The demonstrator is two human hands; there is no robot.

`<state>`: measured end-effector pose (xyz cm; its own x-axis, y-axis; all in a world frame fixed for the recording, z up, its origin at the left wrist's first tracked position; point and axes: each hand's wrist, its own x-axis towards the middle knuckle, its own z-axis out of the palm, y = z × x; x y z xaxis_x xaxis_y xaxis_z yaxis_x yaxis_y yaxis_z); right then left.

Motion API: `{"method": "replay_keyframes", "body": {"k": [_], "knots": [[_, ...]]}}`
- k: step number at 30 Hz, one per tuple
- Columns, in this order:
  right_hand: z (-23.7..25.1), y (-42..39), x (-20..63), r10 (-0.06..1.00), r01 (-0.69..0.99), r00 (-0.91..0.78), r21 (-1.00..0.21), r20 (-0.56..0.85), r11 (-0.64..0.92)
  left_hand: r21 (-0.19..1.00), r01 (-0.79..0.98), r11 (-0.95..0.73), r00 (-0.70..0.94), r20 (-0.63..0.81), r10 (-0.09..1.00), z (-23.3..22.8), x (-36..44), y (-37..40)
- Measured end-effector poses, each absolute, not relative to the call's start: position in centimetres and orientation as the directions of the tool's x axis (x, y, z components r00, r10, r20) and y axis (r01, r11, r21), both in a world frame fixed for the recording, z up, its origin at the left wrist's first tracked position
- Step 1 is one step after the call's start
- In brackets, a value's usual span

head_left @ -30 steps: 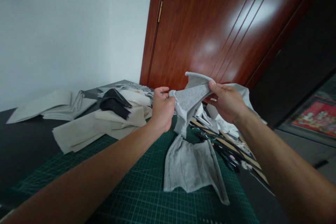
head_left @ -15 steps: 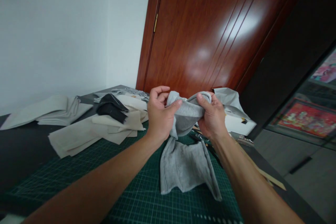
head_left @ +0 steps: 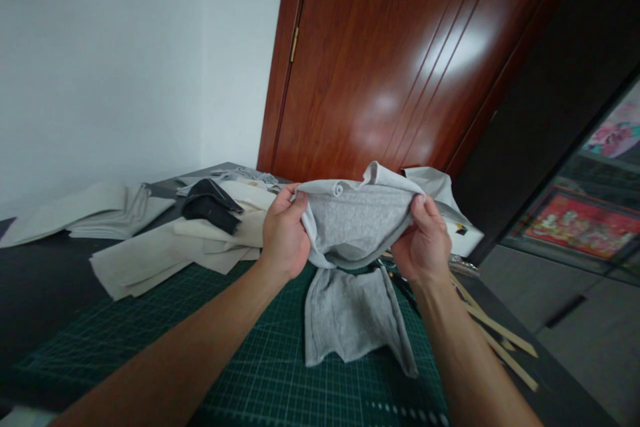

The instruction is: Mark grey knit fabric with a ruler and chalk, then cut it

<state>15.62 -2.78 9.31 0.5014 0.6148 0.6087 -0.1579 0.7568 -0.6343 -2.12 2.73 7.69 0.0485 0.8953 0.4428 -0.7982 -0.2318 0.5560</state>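
- Wooden door (head_left: 400, 60) is standing behind the table, reddish brown, catching glare; a white wall (head_left: 100, 60) is running to its left.
- Black table (head_left: 45, 280) is carrying a green cutting mat (head_left: 240, 360) with a printed grid, which is filling the near part of the surface.
- Beige fabric pieces (head_left: 150, 250) are lying stacked on the far left of the mat, with a black scrap (head_left: 207, 203) sitting on top; more folded pale cloth (head_left: 90, 210) is lying further left on the table.
- Grey cloth (head_left: 357, 223) is the piece we are holding up over the mat, just in front of the door. We are stretching its top edge between both hands; the lower part (head_left: 350, 320) is hanging down and resting on the mat.
- Left hand (head_left: 283, 237) is closing on the cloth's left edge, fingers curling over the top, thumb behind.
- Right hand (head_left: 423, 243) is gripping the cloth's right edge, thumb pressing on the near side, fingers wrapping behind.
- White fabric (head_left: 440, 190) is lying beyond the right hand, near the table's far edge.
- Wooden strips (head_left: 500, 340) are lying on the right side of the table, just beside the mat.
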Motion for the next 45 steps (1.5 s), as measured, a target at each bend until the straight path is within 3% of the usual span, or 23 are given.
{"method": "replay_keyframes", "body": {"k": [10, 18, 25, 28, 31, 35, 39, 42, 45], "knots": [[8.8, -3.4, 15.8, 0.627, -0.154, 0.512, -0.656, 0.586, 0.739, 0.576, -0.811, -0.100, 0.120, 0.332, 0.936, 6.8, -1.6, 2.9], [9.6, -2.5, 16.5, 0.614, 0.013, 0.493, -0.711, 0.617, 0.703, 0.667, -0.704, -0.243, 0.051, 0.389, 0.920, 7.8, -1.5, 5.1], [14.3, 0.0, 17.8, 0.637, 0.337, 0.373, -0.738, 0.675, 0.585, 0.770, -0.325, -0.549, -0.125, 0.540, 0.832, 15.5, -3.5, 10.2], [14.7, -0.6, 18.8, 0.725, 0.545, 0.276, -0.724, 0.631, 0.423, 0.783, -0.090, -0.615, -0.182, 0.595, 0.783, 18.2, -5.8, 12.2], [12.3, -2.8, 20.7, 0.852, 0.727, 0.209, -0.659, 0.480, 0.193, 0.792, 0.137, -0.595, -0.176, 0.611, 0.772, 18.6, -8.6, 13.1], [6.0, -5.7, 23.6, 0.951, 0.852, 0.254, -0.506, 0.175, -0.134, 0.709, 0.361, -0.606, -0.079, 0.671, 0.737, 14.1, -9.7, 10.8], [0.6, -6.5, 25.0, 0.941, 0.867, 0.337, -0.377, -0.040, -0.327, 0.682, 0.404, -0.610, 0.346, 0.503, 0.792, 5.6, -5.8, 7.0], [-0.8, -6.5, 25.3, 0.935, 0.848, 0.328, -0.394, -0.139, -0.355, 0.690, 0.456, -0.563, 0.497, 0.327, 0.804, 0.5, -2.2, 5.9], [-0.9, -6.9, 25.6, 0.948, 0.798, 0.274, -0.513, -0.162, -0.318, 0.694, 0.475, -0.540, 0.573, 0.222, 0.789, -1.5, -0.4, 6.4]]}}
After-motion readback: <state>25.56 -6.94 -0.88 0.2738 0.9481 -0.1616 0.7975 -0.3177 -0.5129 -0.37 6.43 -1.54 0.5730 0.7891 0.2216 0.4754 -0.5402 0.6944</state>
